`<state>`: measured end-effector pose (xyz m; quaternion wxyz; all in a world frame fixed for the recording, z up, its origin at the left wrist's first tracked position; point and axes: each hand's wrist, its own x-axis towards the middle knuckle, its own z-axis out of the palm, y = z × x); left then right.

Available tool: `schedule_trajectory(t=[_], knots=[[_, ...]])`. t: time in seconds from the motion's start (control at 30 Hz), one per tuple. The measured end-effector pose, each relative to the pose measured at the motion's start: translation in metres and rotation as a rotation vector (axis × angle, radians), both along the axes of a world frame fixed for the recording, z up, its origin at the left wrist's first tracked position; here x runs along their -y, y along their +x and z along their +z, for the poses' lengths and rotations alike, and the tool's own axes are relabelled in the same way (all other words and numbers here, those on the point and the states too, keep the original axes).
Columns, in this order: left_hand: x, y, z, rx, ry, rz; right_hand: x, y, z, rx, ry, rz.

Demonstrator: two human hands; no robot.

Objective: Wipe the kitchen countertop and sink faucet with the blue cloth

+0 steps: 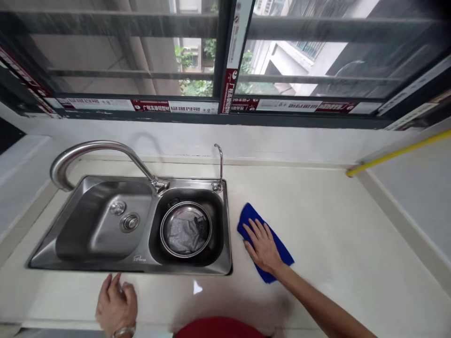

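While I look down through the head camera, the blue cloth (pixel 247 214) lies on the pale desk (pixel 324 211), just to the right of the sink (pixel 227 239) and directly beneath my right grip (pixel 261 249). That grip is open and laid palm-down, its fingers slightly spread across the cloth, which shows beyond the fingertips and on both sides of the hand. It presents no pinch or closed grasp. My left grip (pixel 116 303) is partly open near the sink's front rim, fingers loosely bent and thumb apart, with nothing visible in it; I cannot tell whether it touches the desk.
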<state>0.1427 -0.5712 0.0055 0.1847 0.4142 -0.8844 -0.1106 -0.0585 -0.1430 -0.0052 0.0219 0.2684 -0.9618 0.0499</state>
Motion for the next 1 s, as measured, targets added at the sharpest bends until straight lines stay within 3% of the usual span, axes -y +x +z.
schedule_trajectory(t=[0.2, 0.37, 0.6, 0.77, 1.0], knots=[[0.001, -0.001, -0.001, 0.025, -0.004, 0.014, 0.037, -0.094, 0.004, 0.012, 0.001, 0.015], [0.003, 0.000, -0.003, 0.036, -0.021, 0.000, 0.068, -0.170, 0.001, -0.041, -0.007, -0.104], [0.004, 0.001, -0.002, 0.053, -0.015, -0.012, 0.089, -0.246, -0.006, -0.082, -0.026, -0.128], [0.007, 0.003, -0.008, 0.024, -0.017, -0.017, 0.091, -0.258, -0.004, -0.101, -0.036, -0.136], [0.007, 0.004, -0.007, 0.001, -0.043, -0.035, 0.092, -0.221, -0.006, -0.122, -0.004, -0.220]])
